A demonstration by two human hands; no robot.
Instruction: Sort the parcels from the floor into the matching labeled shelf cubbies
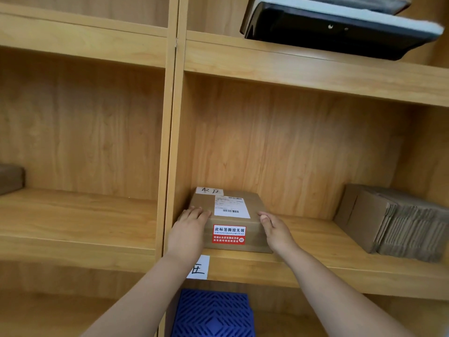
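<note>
Hidden/cut off: white paper label (pixel 198 267) on the shelf's front edge is half covered by the left forearm, only one handwritten character readable. Dark brown box (pixel 11 179) in the left cubby is cut by the frame edge. Black and grey flat devices (pixel 340 30) on the upper right shelf are cropped at the top; can't tell what they are. Blue ribbed plastic object (pixel 213 314) below is cropped at the bottom.

Grip: left hand (pixel 190 233) lies flat on the near-left corner of the brown cardboard parcel (pixel 230 221), fingers together on its top. Right hand (pixel 275 231) presses the parcel's right side, thumb on the top edge. Hands bracket it, neither curled under.

Parcel sits on the wooden shelf board (pixel 315 263) of the right cubby, at its left end near the front edge. It carries a white shipping label, a red seal sticker and a handwritten slip at the far edge.

Same cubby, far right: stack of flattened corrugated cartons (pixel 393 222), well apart from the parcel.
</note>
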